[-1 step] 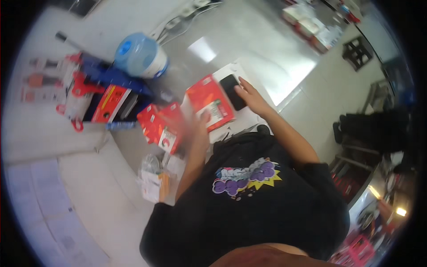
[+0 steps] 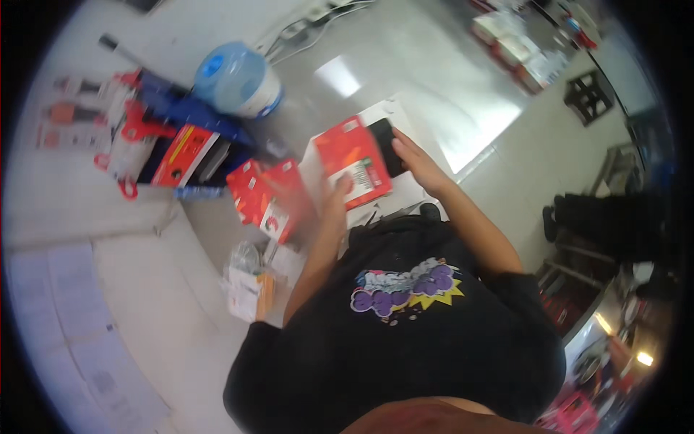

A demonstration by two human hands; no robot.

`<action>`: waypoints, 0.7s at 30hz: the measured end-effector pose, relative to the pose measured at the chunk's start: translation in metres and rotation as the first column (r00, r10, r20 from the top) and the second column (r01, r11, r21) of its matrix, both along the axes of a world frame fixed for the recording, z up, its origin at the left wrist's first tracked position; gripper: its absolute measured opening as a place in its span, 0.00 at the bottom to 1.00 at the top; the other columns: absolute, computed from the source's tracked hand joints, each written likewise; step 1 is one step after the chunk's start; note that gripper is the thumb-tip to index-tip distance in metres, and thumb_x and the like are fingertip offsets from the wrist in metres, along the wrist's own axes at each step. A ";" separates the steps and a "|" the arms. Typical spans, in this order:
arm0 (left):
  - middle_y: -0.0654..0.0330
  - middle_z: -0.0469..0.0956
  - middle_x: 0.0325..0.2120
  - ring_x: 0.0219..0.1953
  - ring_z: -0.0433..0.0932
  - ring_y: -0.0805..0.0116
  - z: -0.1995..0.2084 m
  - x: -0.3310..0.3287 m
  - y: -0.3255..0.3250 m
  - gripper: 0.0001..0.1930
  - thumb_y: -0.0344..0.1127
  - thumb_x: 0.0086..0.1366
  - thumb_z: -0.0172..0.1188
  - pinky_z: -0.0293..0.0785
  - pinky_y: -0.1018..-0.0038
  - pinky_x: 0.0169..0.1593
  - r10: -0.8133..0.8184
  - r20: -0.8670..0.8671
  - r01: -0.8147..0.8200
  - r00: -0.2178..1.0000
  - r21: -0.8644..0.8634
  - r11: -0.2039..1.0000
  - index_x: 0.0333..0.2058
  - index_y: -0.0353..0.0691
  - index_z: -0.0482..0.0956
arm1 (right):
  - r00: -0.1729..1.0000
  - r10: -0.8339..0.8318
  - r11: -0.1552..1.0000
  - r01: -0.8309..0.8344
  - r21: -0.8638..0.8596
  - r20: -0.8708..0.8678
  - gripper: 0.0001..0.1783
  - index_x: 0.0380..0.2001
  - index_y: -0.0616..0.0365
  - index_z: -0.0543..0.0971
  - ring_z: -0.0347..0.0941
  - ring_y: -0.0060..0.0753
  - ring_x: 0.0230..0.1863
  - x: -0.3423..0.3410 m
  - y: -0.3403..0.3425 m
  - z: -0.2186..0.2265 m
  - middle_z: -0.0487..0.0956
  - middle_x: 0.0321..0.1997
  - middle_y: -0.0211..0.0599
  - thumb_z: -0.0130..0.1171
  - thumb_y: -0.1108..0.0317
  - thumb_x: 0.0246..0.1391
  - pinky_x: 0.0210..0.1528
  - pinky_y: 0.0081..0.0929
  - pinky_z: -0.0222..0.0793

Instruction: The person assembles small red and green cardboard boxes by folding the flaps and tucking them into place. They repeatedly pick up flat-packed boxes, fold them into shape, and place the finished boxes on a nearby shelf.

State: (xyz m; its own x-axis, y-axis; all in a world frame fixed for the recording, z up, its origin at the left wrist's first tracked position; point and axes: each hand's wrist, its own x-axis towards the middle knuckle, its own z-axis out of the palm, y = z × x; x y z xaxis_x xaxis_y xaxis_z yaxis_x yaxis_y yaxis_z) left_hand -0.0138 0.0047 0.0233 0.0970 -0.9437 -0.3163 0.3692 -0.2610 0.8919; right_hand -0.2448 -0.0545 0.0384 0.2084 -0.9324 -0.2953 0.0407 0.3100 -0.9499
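A flat red packet (image 2: pixel 348 150) with a white label lies over a white sheet or board (image 2: pixel 416 197) on the metal table. My left hand (image 2: pixel 334 206), partly blurred, is at the packet's lower left side with its thumb over the face; the remaining fingers are hard to see. A flat, black, rounded piece (image 2: pixel 394 160) sticks out from the packet's right side, partly covered by it. Along its right edge lies my right hand (image 2: pixel 419 163), fingers stretched out and touching it. More red packets (image 2: pixel 267 194) lie left of my left hand.
A big blue water bottle (image 2: pixel 235 76) stands behind the packets. Left of it is a blue holder (image 2: pixel 173 105) with red-and-black packages. A clear bag and boxes (image 2: pixel 249 293) are near my left elbow. White cables (image 2: pixel 307 43) run along the back; white boxes (image 2: pixel 510 43) sit far right.
The whole view has shifted slightly. My right hand has moved a little left against the black piece, and slightly less of that piece shows beside the packet.
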 end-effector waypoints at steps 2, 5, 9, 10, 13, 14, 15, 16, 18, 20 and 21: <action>0.53 0.71 0.58 0.58 0.74 0.62 0.017 -0.020 0.005 0.28 0.36 0.73 0.58 0.71 0.65 0.63 -0.022 0.058 0.022 0.998 -0.002 1.000 0.67 0.37 0.60 | 0.990 0.138 0.990 -0.136 -0.034 0.030 0.41 0.76 0.55 0.54 0.72 0.30 0.60 0.013 0.025 0.019 0.73 0.64 0.39 0.58 0.55 0.68 0.62 0.32 0.69; 0.51 0.70 0.57 0.56 0.73 0.66 0.017 -0.026 0.019 0.31 0.40 0.74 0.58 0.70 0.69 0.60 -0.045 0.155 0.057 0.987 -0.075 0.996 0.69 0.35 0.57 | 0.966 0.201 0.978 -0.208 0.031 0.164 0.41 0.74 0.61 0.56 0.72 0.34 0.63 0.020 0.039 0.039 0.74 0.64 0.42 0.62 0.61 0.64 0.65 0.32 0.67; 0.50 0.69 0.57 0.55 0.72 0.65 0.031 0.027 0.036 0.30 0.37 0.72 0.59 0.71 0.68 0.59 -0.092 0.345 0.136 0.934 -0.108 0.985 0.67 0.37 0.58 | 0.936 0.021 0.966 -0.110 0.234 0.351 0.36 0.69 0.63 0.62 0.74 0.33 0.61 0.023 0.044 0.051 0.76 0.60 0.40 0.63 0.65 0.62 0.64 0.34 0.69; 0.49 0.69 0.56 0.55 0.72 0.65 0.036 0.047 0.042 0.31 0.36 0.72 0.60 0.72 0.68 0.58 0.017 0.538 0.090 0.842 -0.173 0.981 0.67 0.38 0.58 | 0.909 -0.038 0.957 -0.087 0.278 0.414 0.32 0.66 0.64 0.65 0.74 0.35 0.62 0.021 0.045 0.042 0.77 0.60 0.41 0.62 0.66 0.63 0.66 0.38 0.69; 0.49 0.69 0.56 0.49 0.76 0.64 0.064 0.096 0.046 0.27 0.36 0.70 0.61 0.76 0.67 0.52 0.520 0.622 -0.464 0.585 -0.270 0.844 0.63 0.33 0.64 | 0.801 -0.034 0.938 -0.181 0.297 0.598 0.31 0.65 0.64 0.66 0.74 0.36 0.62 0.034 0.039 0.022 0.76 0.61 0.42 0.61 0.64 0.64 0.67 0.40 0.68; 0.49 0.70 0.55 0.49 0.76 0.63 0.062 0.115 0.048 0.27 0.36 0.69 0.63 0.76 0.66 0.52 0.556 0.634 -0.556 0.538 -0.229 0.799 0.61 0.32 0.65 | 0.780 0.011 0.942 -0.218 0.254 0.626 0.30 0.65 0.64 0.66 0.74 0.36 0.62 0.048 0.035 0.022 0.76 0.62 0.43 0.59 0.62 0.65 0.67 0.42 0.68; 0.50 0.72 0.54 0.49 0.77 0.63 0.059 0.134 0.051 0.27 0.37 0.67 0.65 0.77 0.66 0.52 0.589 0.642 -0.645 0.492 -0.186 0.741 0.58 0.30 0.66 | 0.745 0.068 0.936 -0.277 0.215 0.663 0.29 0.65 0.63 0.66 0.74 0.36 0.62 0.064 0.032 0.024 0.75 0.62 0.43 0.59 0.63 0.65 0.66 0.40 0.69; 0.51 0.74 0.51 0.49 0.78 0.62 0.033 0.165 0.063 0.27 0.38 0.66 0.67 0.77 0.65 0.54 0.549 0.665 -0.661 0.507 -0.110 0.743 0.56 0.29 0.67 | 0.748 0.126 0.922 -0.332 0.202 0.651 0.29 0.66 0.63 0.66 0.74 0.35 0.62 0.087 0.028 0.030 0.76 0.62 0.43 0.58 0.64 0.65 0.66 0.38 0.69; 0.53 0.78 0.46 0.48 0.79 0.62 -0.007 0.206 0.077 0.25 0.38 0.66 0.68 0.77 0.65 0.54 0.374 0.726 -0.618 0.578 0.089 0.781 0.53 0.28 0.69 | 0.717 0.317 0.875 -0.473 0.100 0.621 0.29 0.65 0.63 0.68 0.75 0.32 0.61 0.125 0.018 0.027 0.78 0.60 0.41 0.60 0.64 0.65 0.65 0.34 0.69; 0.54 0.80 0.45 0.49 0.79 0.65 -0.009 0.186 0.074 0.24 0.39 0.68 0.65 0.77 0.67 0.53 0.467 0.343 -0.534 0.815 0.134 0.835 0.55 0.29 0.72 | 0.695 0.392 0.848 -0.527 0.057 0.603 0.26 0.62 0.60 0.72 0.77 0.27 0.56 0.154 0.013 0.007 0.80 0.58 0.36 0.60 0.62 0.64 0.63 0.30 0.70; 0.53 0.81 0.44 0.45 0.81 0.66 0.001 0.176 0.068 0.23 0.38 0.68 0.65 0.80 0.68 0.46 0.388 0.354 -0.461 0.851 0.149 0.875 0.55 0.30 0.74 | 0.698 0.382 0.848 -0.525 0.070 0.606 0.26 0.62 0.58 0.73 0.78 0.25 0.54 0.164 0.012 -0.001 0.81 0.56 0.35 0.60 0.61 0.64 0.60 0.29 0.72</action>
State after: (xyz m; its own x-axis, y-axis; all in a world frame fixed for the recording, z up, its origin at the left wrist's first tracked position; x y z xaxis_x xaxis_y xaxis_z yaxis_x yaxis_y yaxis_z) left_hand 0.1626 0.0728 0.0238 0.5970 -0.6961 -0.3987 0.2104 -0.3438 0.9152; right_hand -0.0807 -0.0429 0.0374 0.7788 -0.6029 -0.1730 0.3283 0.6268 -0.7066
